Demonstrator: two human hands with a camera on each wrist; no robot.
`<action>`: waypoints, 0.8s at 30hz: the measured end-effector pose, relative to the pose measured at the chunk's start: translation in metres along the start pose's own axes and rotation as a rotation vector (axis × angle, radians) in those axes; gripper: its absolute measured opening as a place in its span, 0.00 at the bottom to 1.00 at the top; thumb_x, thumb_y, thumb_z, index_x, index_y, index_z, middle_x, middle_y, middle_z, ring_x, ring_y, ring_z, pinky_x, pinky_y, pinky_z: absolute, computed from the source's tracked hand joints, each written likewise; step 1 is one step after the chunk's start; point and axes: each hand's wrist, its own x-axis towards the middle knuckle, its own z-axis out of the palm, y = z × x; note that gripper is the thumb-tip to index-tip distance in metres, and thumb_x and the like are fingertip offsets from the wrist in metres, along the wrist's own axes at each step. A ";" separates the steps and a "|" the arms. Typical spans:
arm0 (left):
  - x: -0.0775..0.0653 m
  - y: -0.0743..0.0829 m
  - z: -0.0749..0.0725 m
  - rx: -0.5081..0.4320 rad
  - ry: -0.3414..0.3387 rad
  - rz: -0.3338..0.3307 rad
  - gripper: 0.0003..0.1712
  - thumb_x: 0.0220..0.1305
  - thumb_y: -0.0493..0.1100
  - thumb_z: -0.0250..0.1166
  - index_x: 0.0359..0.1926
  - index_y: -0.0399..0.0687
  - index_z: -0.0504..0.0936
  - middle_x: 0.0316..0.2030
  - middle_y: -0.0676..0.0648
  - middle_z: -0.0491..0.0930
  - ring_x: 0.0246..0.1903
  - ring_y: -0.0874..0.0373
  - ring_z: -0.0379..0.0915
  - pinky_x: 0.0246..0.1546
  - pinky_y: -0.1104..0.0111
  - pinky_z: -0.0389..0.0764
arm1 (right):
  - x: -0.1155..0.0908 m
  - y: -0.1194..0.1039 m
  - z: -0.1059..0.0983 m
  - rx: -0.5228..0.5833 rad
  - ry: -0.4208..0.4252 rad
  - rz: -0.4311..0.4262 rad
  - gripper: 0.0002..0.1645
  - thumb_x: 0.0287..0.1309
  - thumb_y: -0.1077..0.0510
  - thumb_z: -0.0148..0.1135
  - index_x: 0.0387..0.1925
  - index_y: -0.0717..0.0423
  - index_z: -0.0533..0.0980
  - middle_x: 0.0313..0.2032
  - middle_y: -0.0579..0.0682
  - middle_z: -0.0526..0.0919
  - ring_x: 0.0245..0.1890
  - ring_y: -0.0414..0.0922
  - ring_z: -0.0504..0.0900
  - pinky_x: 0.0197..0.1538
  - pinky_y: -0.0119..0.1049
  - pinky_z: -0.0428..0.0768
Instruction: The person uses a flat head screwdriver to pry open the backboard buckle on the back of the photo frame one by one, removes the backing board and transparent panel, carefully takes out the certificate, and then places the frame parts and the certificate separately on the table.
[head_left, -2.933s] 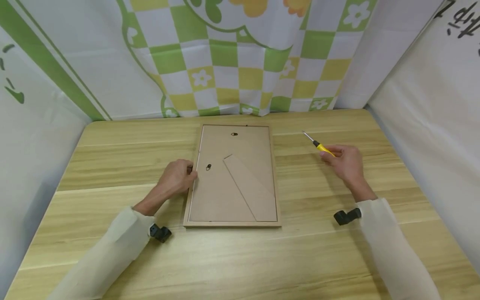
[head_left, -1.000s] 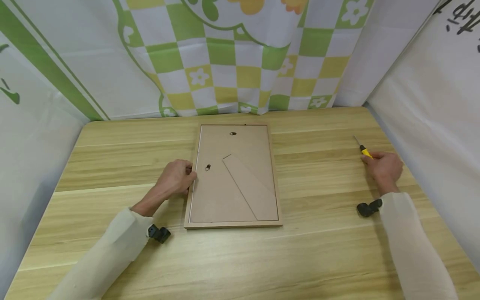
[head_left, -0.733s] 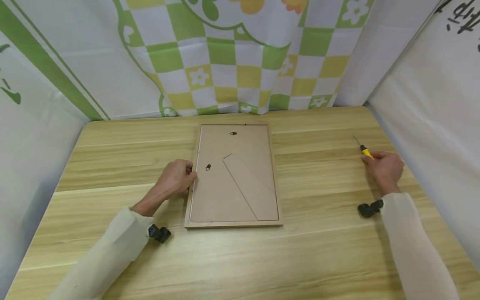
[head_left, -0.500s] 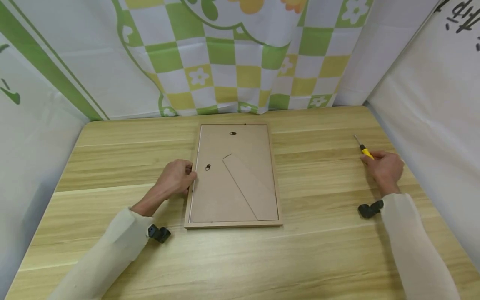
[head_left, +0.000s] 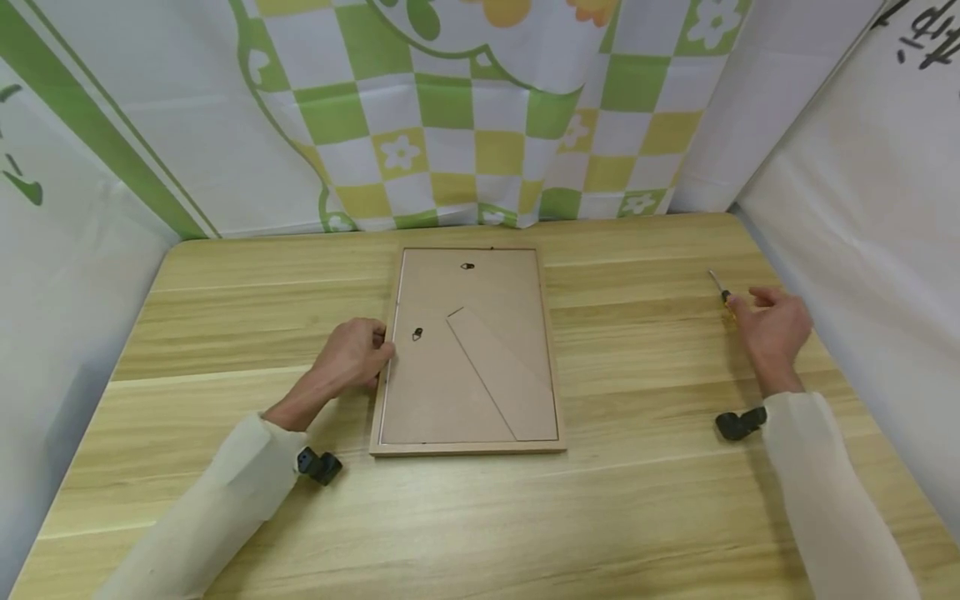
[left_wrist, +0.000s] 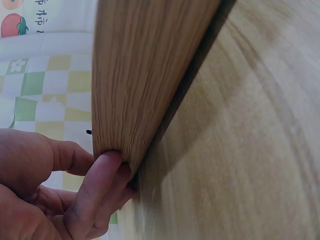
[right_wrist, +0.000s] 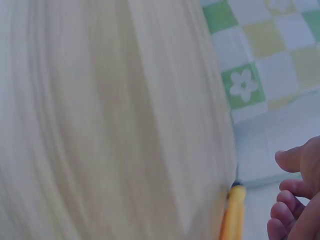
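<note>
Head view: bright, even light; pale glare on the tabletop (head_left: pixel 457 521), lower centre; soft shadow beside the right sleeve (head_left: pixel 828 500), lower right. Left wrist view dimmer, diagonal shadow right of centre. Right wrist view hazy, bluish (tabletop smeared, yellow handle (right_wrist: pixel 233 215) soft-edged).

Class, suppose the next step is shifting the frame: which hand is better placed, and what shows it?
Probably the left hand: it grips the frame by its left side. The right hand is well apart from the frame, with open fingers beside the screwdriver.
</note>
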 end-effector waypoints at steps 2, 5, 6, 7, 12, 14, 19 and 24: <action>0.000 0.000 0.000 0.000 0.002 0.001 0.08 0.61 0.38 0.49 0.29 0.39 0.72 0.34 0.38 0.80 0.16 0.58 0.77 0.18 0.70 0.76 | -0.005 -0.009 0.001 0.049 0.028 -0.036 0.24 0.53 0.50 0.62 0.49 0.59 0.78 0.37 0.52 0.84 0.29 0.32 0.76 0.46 0.35 0.72; 0.001 0.000 0.001 -0.007 0.003 0.003 0.08 0.61 0.38 0.49 0.27 0.40 0.71 0.30 0.40 0.79 0.15 0.58 0.77 0.17 0.70 0.75 | -0.014 -0.022 0.006 0.101 0.053 -0.104 0.20 0.53 0.51 0.62 0.44 0.59 0.80 0.26 0.37 0.81 0.18 0.16 0.63 0.32 0.21 0.68; 0.001 0.000 0.001 -0.008 0.003 0.002 0.08 0.61 0.38 0.49 0.27 0.40 0.70 0.29 0.41 0.79 0.15 0.58 0.76 0.17 0.70 0.75 | -0.017 -0.026 0.007 0.111 0.045 -0.123 0.19 0.53 0.52 0.61 0.44 0.60 0.80 0.25 0.38 0.82 0.17 0.13 0.61 0.29 0.18 0.66; 0.001 0.000 0.001 -0.010 0.003 0.002 0.08 0.61 0.38 0.49 0.27 0.40 0.71 0.30 0.40 0.79 0.15 0.58 0.76 0.17 0.70 0.75 | -0.020 -0.029 0.009 0.115 0.031 -0.143 0.19 0.54 0.52 0.61 0.44 0.61 0.80 0.25 0.38 0.83 0.17 0.12 0.61 0.27 0.15 0.64; 0.002 -0.001 0.002 -0.027 -0.001 -0.013 0.08 0.60 0.38 0.48 0.29 0.39 0.71 0.34 0.38 0.80 0.16 0.57 0.77 0.18 0.69 0.76 | -0.036 -0.041 0.021 0.096 -0.086 -0.210 0.23 0.57 0.49 0.58 0.47 0.62 0.78 0.39 0.61 0.84 0.21 0.21 0.75 0.26 0.11 0.64; 0.002 0.000 0.002 -0.033 -0.005 -0.018 0.08 0.60 0.38 0.48 0.29 0.39 0.72 0.35 0.38 0.80 0.16 0.57 0.77 0.18 0.69 0.77 | -0.041 -0.044 0.027 0.096 -0.126 -0.245 0.24 0.57 0.49 0.58 0.48 0.63 0.78 0.39 0.61 0.84 0.27 0.34 0.83 0.26 0.11 0.65; 0.002 -0.001 0.002 -0.030 -0.004 -0.020 0.08 0.60 0.38 0.49 0.30 0.39 0.72 0.37 0.37 0.80 0.16 0.57 0.77 0.18 0.69 0.77 | -0.058 -0.055 0.037 0.124 -0.251 -0.332 0.24 0.58 0.49 0.58 0.46 0.65 0.78 0.39 0.62 0.84 0.37 0.56 0.85 0.27 0.18 0.75; 0.001 -0.001 0.002 -0.009 0.018 -0.008 0.08 0.60 0.37 0.49 0.29 0.39 0.72 0.37 0.37 0.81 0.15 0.58 0.77 0.18 0.70 0.76 | -0.078 -0.069 0.046 0.146 -0.407 -0.371 0.24 0.59 0.48 0.58 0.47 0.64 0.78 0.39 0.61 0.84 0.37 0.55 0.85 0.32 0.37 0.82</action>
